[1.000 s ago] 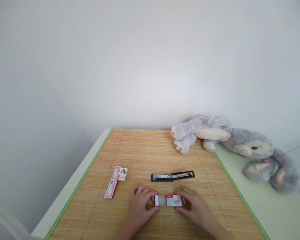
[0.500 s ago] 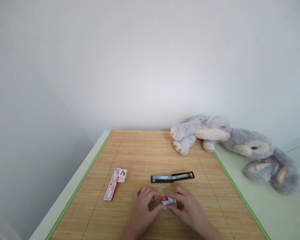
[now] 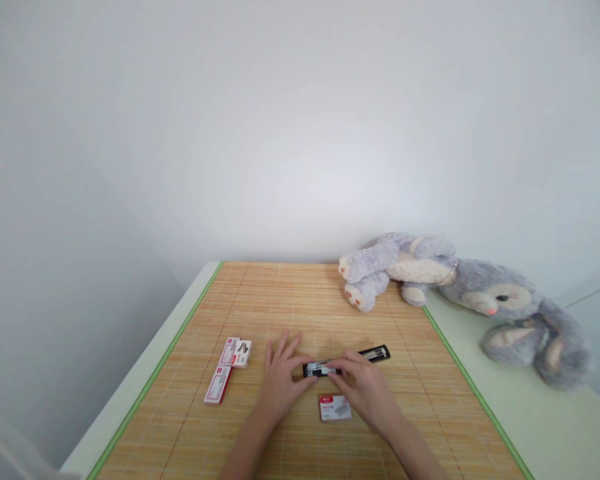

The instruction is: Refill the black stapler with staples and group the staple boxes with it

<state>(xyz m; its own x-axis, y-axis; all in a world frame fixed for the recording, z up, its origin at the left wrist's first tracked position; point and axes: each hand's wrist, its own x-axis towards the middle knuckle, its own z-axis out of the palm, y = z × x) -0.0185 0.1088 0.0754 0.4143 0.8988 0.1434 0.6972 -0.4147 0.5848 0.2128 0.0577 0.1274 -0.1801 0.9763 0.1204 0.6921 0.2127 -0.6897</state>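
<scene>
A black stapler [image 3: 375,354] lies opened out flat on the bamboo mat, its metal staple channel facing up. My left hand [image 3: 281,380] grips the stapler's left end between thumb and index finger, with the other fingers spread. Over its middle, my right hand [image 3: 363,381] is closed, thumb and fingertips on the metal channel; whether something small is also between them cannot be made out. Just in front of the stapler, below my right fingers, a small red-and-white staple box [image 3: 335,408] rests on the mat, touched by neither hand.
On the left of the mat [image 3: 260,293] sit two white-and-red boxes [image 3: 217,385] and a smaller white box [image 3: 241,353]. A grey plush rabbit [image 3: 425,268] lies across the back right corner. A pale wall stands behind the table.
Both hands have let go of the staple box, leaving it on the mat, and moved forward onto the stapler. The stapler is slightly turned, its left end nearer me.
</scene>
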